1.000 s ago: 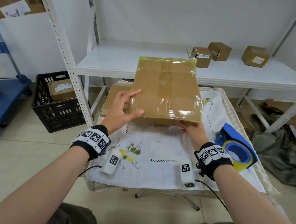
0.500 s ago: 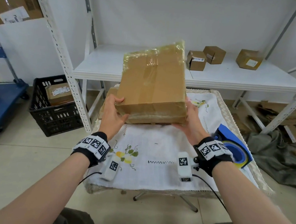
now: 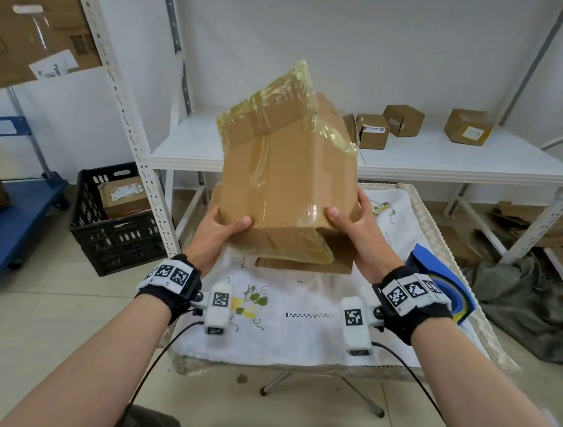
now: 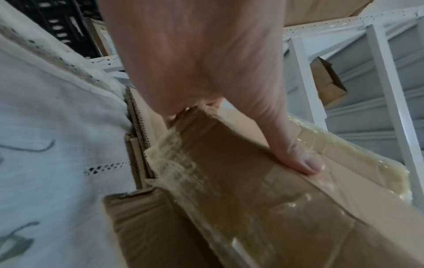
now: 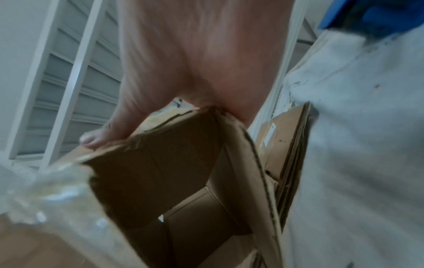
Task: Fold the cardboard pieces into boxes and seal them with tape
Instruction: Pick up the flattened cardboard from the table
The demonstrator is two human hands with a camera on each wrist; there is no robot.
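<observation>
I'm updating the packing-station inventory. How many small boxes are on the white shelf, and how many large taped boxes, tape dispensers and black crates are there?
Small boxes on the white shelf: 3
Large taped box: 1
Blue tape dispenser: 1
Black crate: 1
Total: 6

A plain white wall backs a white metal shelving unit with perforated uprights. The floor is pale beige tile. To the left stand a black plastic crate and a blue platform trolley. A bench draped in a white embroidered cloth sits in front of the shelving. Grey-green fabric lies heaped on the floor at right. The light is soft and even.
</observation>
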